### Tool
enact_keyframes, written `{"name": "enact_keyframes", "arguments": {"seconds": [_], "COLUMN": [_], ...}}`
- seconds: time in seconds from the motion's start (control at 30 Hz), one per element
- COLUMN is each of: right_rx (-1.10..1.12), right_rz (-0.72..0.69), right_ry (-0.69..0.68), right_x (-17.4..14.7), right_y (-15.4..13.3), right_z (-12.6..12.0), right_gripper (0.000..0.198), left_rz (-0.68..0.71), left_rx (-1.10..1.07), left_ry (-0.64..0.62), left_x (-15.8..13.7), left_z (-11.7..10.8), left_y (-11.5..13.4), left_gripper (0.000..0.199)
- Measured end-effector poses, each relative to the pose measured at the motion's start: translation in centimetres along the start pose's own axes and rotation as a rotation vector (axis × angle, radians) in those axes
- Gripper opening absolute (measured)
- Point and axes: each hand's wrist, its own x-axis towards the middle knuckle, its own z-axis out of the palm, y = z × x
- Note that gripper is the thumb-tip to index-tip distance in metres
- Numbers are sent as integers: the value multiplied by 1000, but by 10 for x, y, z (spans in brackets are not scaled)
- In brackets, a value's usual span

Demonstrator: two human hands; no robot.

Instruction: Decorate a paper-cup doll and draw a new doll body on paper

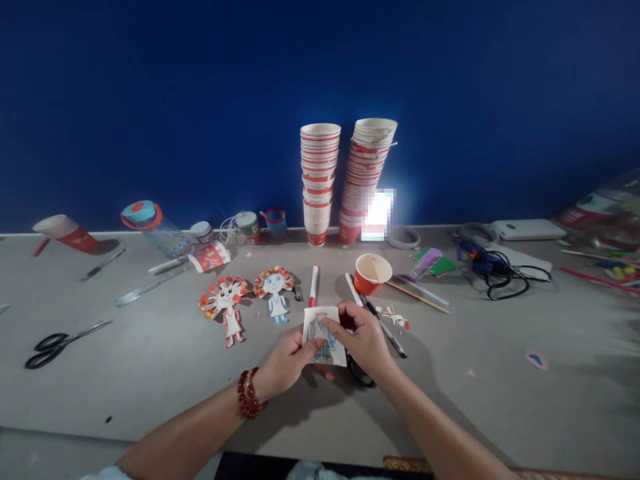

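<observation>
Between my two hands is a small white piece of paper (311,323) with a blue figure drawn on it. My left hand (289,360) grips its left edge, thumb on the front. On the right side my right hand (363,333) pinches it, fingertips over the drawing. Partly under my right hand lie black-handled scissors (361,375); their blades are hidden. Behind the paper lies a red-and-white marker (314,285). To the left are two cut-out paper dolls, one in a red dress (232,320) and one in a blue-outlined dress (277,305).
Two tall stacks of paper cups, a left one (317,180) and a leaning right one (365,177), stand by the blue wall. An orange cup (367,283) sits near my right hand. Other scissors (55,343) lie far left; a glue gun with its black cord (505,280) lies right.
</observation>
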Motion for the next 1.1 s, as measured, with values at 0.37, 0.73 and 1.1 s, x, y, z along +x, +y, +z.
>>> {"name": "enact_keyframes", "arguments": {"seconds": [0.37,0.73,1.1], "right_rx": [75,190,304], "right_rz": [63,123,185], "right_ry": [6,-31,-69], "right_x": [0,3,4], "right_y": [0,3,3], "right_z": [4,4,6], "right_gripper": [33,32,41], "left_rz": [-40,-102,-113], "left_rx": [-4,-24,-44], "left_ry": [28,104,114], "left_x": [1,0,1], "left_z": [-1,-1,0], "left_y": [-2,0,2], "left_gripper": [44,46,45]}}
